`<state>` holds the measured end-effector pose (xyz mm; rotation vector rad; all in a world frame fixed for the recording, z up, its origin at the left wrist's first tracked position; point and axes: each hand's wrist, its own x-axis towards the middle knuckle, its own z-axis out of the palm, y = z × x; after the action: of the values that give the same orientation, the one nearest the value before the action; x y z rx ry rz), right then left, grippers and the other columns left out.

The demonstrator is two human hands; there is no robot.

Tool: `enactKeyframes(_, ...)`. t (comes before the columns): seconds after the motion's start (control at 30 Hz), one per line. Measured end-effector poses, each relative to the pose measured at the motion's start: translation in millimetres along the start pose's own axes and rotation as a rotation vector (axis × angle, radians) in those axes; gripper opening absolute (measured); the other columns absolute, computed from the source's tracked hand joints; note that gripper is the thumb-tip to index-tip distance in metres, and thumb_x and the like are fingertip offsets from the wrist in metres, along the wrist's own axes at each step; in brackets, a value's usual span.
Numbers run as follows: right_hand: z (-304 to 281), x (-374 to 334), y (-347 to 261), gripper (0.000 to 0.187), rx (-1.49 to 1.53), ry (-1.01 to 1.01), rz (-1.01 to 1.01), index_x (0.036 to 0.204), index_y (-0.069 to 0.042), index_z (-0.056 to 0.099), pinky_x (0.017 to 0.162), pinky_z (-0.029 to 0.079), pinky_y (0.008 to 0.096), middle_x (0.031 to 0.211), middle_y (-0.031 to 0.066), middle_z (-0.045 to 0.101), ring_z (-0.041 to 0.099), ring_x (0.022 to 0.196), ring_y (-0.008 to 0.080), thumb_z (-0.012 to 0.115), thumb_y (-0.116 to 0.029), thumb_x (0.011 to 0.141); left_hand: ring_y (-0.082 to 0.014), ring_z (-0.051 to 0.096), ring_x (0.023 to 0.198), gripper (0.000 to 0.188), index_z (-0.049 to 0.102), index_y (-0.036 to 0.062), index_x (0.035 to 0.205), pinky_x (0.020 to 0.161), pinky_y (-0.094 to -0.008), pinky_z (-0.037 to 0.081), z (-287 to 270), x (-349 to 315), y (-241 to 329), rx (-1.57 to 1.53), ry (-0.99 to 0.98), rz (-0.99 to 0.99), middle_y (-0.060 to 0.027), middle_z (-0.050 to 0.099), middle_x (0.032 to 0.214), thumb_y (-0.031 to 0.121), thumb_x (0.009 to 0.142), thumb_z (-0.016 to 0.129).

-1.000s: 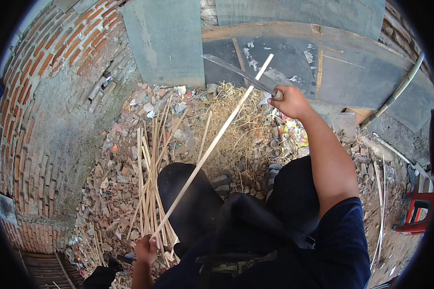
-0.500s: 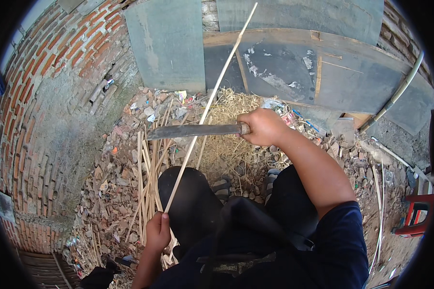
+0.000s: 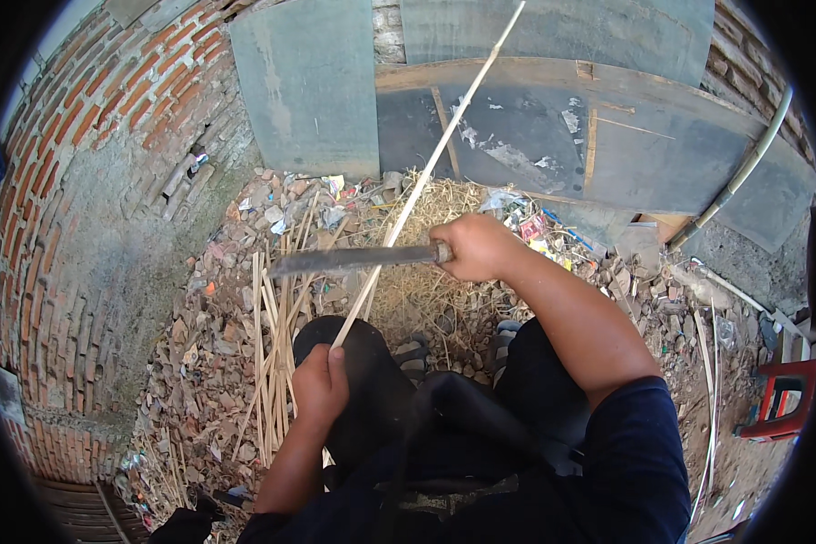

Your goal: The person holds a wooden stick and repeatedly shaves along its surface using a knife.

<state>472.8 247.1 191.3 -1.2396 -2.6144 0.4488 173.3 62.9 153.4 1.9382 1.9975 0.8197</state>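
Clasping the machete [image 3: 354,260] in the right hand [image 3: 474,247] across the bamboo strip [image 3: 444,138] pinched in the left hand [image 3: 323,381] by the left knee [image 3: 372,385], possibly risking a gash from any bodyward slip.

Dark navy short-sleeved shirt [image 3: 639,444]; black trousers [image 3: 376,390]; grey strapped sandals [image 3: 412,356].

Centre: blade [image 3: 344,260] crossing pale strip [image 3: 447,136] bars passage. Open room at right, between right forearm [image 3: 567,304] and red stool [image 3: 787,368]. Left: stick bundle [image 3: 260,344] obstructs; height uncertain.
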Motion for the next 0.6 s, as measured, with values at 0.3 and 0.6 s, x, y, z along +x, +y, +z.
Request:
enactKeyframes(0.3, -1, 10, -14, 0.029, -0.006, -0.047, 0.07, 0.1, -0.009, 0.07, 0.079, 0.056, 0.0484, 0.086, 0.016, 0.071, 0.071, 0.089, 0.0346, 0.073, -0.032, 0.083, -0.0478, 0.062, 0.071, 0.029, 0.061, 0.0018, 0.091, 0.063, -0.0539, 0.047, -5, 1, 4, 0.049, -0.015, -0.012, -0.0249, 0.064, 0.075, 0.027, 0.103, 0.052)
enactKeyframes(0.6, 2, 8, 1, 0.029, 0.113, 0.011, 0.257, 0.105, -0.01, 0.07, 0.08, 0.056, 0.0473, 0.091, 0.0141, 0.072, 0.07, 0.091, 0.0352, 0.073, -0.029, 0.082, -0.0478, 0.062, 0.068, 0.028, 0.06, 0.0019, 0.089, 0.06, -0.0536, 0.046, -28, -44, -1, 0.052, -0.105, -0.108, -0.0245, 0.061, 0.069, 0.025, 0.103, 0.052)
